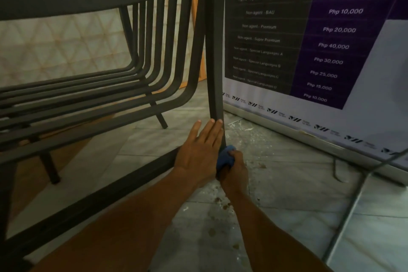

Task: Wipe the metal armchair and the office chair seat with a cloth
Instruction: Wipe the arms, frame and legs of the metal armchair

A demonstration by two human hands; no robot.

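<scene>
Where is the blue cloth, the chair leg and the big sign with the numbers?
blue cloth [224, 159]: head view, on the bunched part showing above the right hand.
chair leg [214, 73]: head view, middle of the upright bar.
sign [331, 28]: head view, purple price column.

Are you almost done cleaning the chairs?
Not yet. The right hand is rubbing the blue cloth low on a leg of the metal armchair, and the left hand steadies it. I can't tell which bars are already clean. No office chair is in sight, so its seat probably remains.

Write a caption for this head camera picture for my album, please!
Right hand rubs a blue cloth on the metal armchair leg while the left hand steadies it.
</scene>
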